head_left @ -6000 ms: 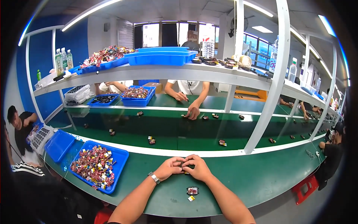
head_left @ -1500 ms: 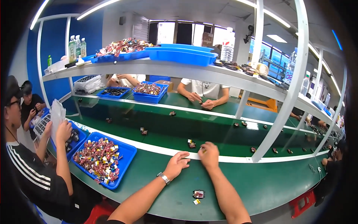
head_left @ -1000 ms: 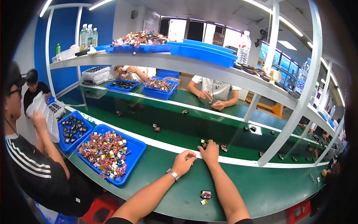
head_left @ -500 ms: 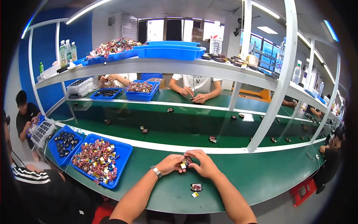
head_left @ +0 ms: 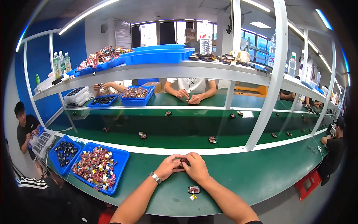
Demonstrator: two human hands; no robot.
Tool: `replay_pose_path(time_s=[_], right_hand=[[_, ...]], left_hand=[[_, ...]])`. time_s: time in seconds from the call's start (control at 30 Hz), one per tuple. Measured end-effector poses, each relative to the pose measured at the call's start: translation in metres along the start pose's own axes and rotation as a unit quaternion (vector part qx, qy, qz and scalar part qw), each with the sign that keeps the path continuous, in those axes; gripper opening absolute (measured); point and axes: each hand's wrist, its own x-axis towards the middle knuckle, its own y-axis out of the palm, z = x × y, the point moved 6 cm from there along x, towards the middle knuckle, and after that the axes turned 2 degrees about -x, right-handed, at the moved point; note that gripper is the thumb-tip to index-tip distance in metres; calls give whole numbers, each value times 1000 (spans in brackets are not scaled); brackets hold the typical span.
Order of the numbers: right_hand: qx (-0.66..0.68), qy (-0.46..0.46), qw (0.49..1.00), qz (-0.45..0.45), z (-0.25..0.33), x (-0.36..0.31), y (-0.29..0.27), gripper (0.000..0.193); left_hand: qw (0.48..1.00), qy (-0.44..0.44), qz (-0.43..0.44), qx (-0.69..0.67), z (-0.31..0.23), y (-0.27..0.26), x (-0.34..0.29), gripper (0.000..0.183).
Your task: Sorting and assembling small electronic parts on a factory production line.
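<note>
Both hands meet above the green table in front of me, closed around one small dark casing with a reddish circuit board (head_left: 184,162). My left hand (head_left: 167,168), with a metal watch on its wrist, grips it from the left. From the other side my right hand (head_left: 196,168) curls its fingers over the top, hiding most of the piece. Nearer to me, between my forearms, lies a black casing with a red board (head_left: 194,189). A small white-and-yellow part (head_left: 192,197) sticks out on its near side.
At left stand a blue tray (head_left: 122,164) heaped with red boards and a blue tray (head_left: 56,162) of black casings. A white shelf post (head_left: 265,97) rises at the right. Similar pieces lie along the green belt (head_left: 179,128) ahead; co-workers sit across and at both sides.
My right hand has closed further over the piece, and its white-and-yellow part, visible before, is now covered. My view has shifted slightly. The casing on the table stays put.
</note>
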Motion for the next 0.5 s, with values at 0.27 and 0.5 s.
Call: replay_pose_path(time_s=[0.27,0.5], right_hand=[[-35,-73,997,-8,0,1,-5,16],[-26,-49,998,13,-6,2,-5,16]], left_hand=[[999,14,-7,-46,1,2,2,39],[997,7,-6,-74,3,-1,2,39]])
